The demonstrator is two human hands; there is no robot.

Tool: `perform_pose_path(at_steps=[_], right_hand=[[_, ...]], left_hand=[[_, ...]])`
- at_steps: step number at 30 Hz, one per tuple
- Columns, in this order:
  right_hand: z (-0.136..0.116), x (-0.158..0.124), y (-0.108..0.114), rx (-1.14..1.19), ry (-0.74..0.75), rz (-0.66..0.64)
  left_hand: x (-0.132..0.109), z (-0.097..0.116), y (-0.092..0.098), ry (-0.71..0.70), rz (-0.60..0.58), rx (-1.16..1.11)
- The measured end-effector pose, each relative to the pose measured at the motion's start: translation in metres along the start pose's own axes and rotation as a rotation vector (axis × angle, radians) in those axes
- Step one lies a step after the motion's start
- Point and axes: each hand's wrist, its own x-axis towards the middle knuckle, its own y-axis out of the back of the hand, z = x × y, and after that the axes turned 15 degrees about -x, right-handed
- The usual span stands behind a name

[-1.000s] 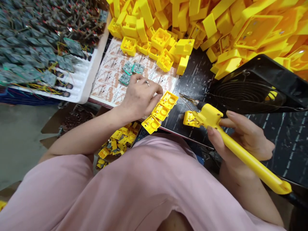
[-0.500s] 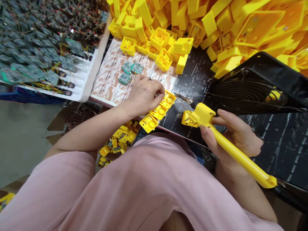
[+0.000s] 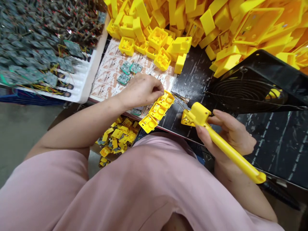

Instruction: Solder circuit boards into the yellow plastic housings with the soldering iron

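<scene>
A yellow soldering iron (image 3: 201, 115) with a metal tip is gripped in my right hand (image 3: 229, 134), its tip pointing left towards a row of small open yellow cases. My left hand (image 3: 145, 89) is closed in a pinch over the top case (image 3: 166, 98) of that row; whatever lies between its fingertips is hidden. The middle case (image 3: 158, 110) and the bottom case (image 3: 148, 124) sit along the bench edge. Partly covered by the iron is another yellow case (image 3: 185, 118). Several green circuit boards (image 3: 124, 79) lie just beyond my left hand.
Yellow housings (image 3: 183, 45) are heaped along the back. A black fan (image 3: 243, 89) stands at the right. On the left, a white foam tray (image 3: 84, 80) carries many wired circuit boards. Below the bench edge is a pile of yellow cases (image 3: 117, 138).
My left hand has shifted slightly back and left, and a green board now shows under its wrist. The soldering iron has moved slightly left with my right hand.
</scene>
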Motion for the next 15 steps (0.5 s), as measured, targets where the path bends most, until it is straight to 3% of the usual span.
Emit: perform_pose_path(at_steps=[8, 15], right_hand=[[0.0067, -0.0052, -0.0032, 0.046, 0.005, 0.018], [0.0004, -0.0004, -0.0034, 0.091, -0.013, -0.021]], left_hand=[[0.0015, 0.0042, 0.0001, 0.057, 0.004, -0.122], [0.0074, 0.0041, -0.0042, -0.005, 0.009, 0.063]])
